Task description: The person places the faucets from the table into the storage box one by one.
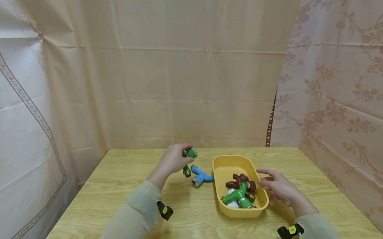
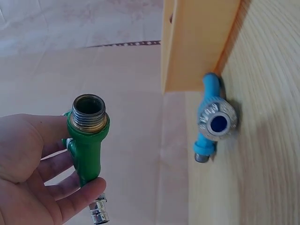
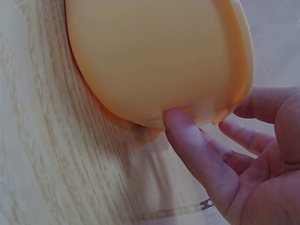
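Observation:
My left hand (image 1: 174, 159) holds a green plastic tap (image 2: 88, 157) raised beside the basin, thumb and fingers around its body. In the left wrist view, the tap's threaded metal inlet faces the camera and its chrome end points down. Just below and right of this hand, a blue tap (image 1: 200, 173) lies on the table against the basin's left side. At the yellow basin's (image 1: 217, 191) right side is my right hand (image 1: 279, 187), its fingers loosely extended. In the right wrist view, one fingertip (image 3: 177, 119) touches the outer wall and others reach the rim.
Inside the basin's near half lie another green tap (image 1: 238, 195), dark brown taps (image 1: 232, 185) and a white piece (image 1: 232, 204), partly covered. The wood-grain table (image 1: 123, 182) meets a beige curtain (image 1: 183, 98) behind and a floral cloth (image 1: 351, 98) at right.

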`<move>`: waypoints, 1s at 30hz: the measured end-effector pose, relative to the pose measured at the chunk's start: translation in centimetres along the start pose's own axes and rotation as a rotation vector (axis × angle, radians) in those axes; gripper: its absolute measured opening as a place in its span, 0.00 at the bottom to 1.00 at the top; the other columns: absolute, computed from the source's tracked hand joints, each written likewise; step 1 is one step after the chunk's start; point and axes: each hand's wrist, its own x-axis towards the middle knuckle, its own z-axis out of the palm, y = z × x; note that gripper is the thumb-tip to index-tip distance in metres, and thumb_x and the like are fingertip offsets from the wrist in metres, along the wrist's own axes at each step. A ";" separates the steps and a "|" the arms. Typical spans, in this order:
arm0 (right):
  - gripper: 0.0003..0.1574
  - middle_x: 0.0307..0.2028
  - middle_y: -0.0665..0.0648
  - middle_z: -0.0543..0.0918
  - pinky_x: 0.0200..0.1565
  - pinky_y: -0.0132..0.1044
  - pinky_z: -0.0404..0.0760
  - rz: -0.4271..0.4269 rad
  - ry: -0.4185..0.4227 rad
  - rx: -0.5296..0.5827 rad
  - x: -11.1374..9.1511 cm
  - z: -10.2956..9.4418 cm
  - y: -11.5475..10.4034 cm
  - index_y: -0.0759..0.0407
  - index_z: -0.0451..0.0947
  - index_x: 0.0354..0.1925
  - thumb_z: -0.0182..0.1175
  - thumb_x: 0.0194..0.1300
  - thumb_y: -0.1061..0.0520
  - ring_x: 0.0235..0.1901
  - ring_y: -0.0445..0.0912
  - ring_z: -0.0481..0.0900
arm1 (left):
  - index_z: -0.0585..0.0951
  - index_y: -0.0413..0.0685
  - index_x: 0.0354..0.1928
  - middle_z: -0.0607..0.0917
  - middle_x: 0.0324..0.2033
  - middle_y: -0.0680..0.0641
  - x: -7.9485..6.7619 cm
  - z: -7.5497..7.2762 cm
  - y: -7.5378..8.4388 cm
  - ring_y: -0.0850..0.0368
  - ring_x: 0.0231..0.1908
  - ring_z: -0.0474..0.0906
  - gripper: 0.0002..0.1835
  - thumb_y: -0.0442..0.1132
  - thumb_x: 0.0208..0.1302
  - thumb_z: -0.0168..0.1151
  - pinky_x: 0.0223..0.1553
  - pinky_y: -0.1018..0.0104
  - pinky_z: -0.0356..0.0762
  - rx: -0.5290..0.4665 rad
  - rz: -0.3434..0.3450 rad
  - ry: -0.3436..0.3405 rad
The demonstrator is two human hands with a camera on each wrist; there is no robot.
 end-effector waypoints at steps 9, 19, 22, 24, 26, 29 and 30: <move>0.34 0.58 0.69 0.73 0.32 0.52 0.86 -0.001 0.004 -0.010 0.0 0.0 0.0 0.59 0.57 0.76 0.53 0.77 0.60 0.41 0.53 0.78 | 0.82 0.48 0.61 0.85 0.44 0.50 -0.5 -0.1 1.4 0.58 0.39 0.80 0.22 0.39 0.65 0.71 0.37 0.64 0.82 -0.032 0.059 0.011; 0.35 0.59 0.69 0.73 0.32 0.52 0.86 0.000 0.012 -0.018 0.0 0.0 0.1 0.59 0.57 0.76 0.54 0.77 0.60 0.41 0.54 0.78 | 0.81 0.46 0.63 0.85 0.48 0.48 -0.6 0.5 2.4 0.57 0.42 0.80 0.23 0.38 0.66 0.71 0.39 0.64 0.82 -0.034 0.087 -0.011; 0.35 0.58 0.69 0.73 0.31 0.51 0.86 0.001 0.012 -0.020 0.0 0.0 0.2 0.58 0.58 0.76 0.54 0.77 0.60 0.41 0.53 0.77 | 0.81 0.47 0.63 0.85 0.50 0.48 -0.5 0.9 2.7 0.56 0.44 0.81 0.24 0.39 0.66 0.71 0.42 0.63 0.82 -0.015 0.091 -0.019; 0.34 0.58 0.69 0.73 0.31 0.50 0.86 -0.001 0.011 -0.021 0.1 -0.1 0.3 0.58 0.58 0.76 0.53 0.77 0.60 0.40 0.53 0.77 | 0.81 0.46 0.63 0.85 0.51 0.47 -0.3 1.1 2.9 0.55 0.45 0.81 0.24 0.39 0.66 0.71 0.43 0.62 0.82 -0.007 0.096 -0.024; 0.34 0.58 0.69 0.74 0.30 0.50 0.86 -0.005 0.009 -0.020 0.1 -0.1 0.3 0.58 0.58 0.76 0.53 0.77 0.60 0.40 0.53 0.77 | 0.80 0.46 0.64 0.85 0.52 0.47 -0.2 1.4 3.0 0.54 0.46 0.81 0.25 0.40 0.66 0.71 0.44 0.62 0.82 -0.004 0.100 -0.029; 0.34 0.57 0.69 0.74 0.30 0.50 0.86 -0.012 0.003 -0.018 0.2 -0.1 0.4 0.58 0.57 0.76 0.53 0.77 0.60 0.39 0.53 0.78 | 0.80 0.47 0.65 0.84 0.54 0.47 0.2 1.9 3.0 0.54 0.48 0.81 0.26 0.40 0.66 0.71 0.45 0.61 0.82 0.001 0.108 -0.038; 0.34 0.57 0.69 0.74 0.30 0.50 0.86 -0.013 0.002 -0.017 0.2 -0.1 0.4 0.58 0.57 0.76 0.53 0.77 0.60 0.39 0.53 0.78 | 0.79 0.47 0.65 0.84 0.54 0.47 0.3 2.1 3.1 0.53 0.48 0.81 0.26 0.40 0.66 0.71 0.45 0.61 0.82 0.000 0.110 -0.043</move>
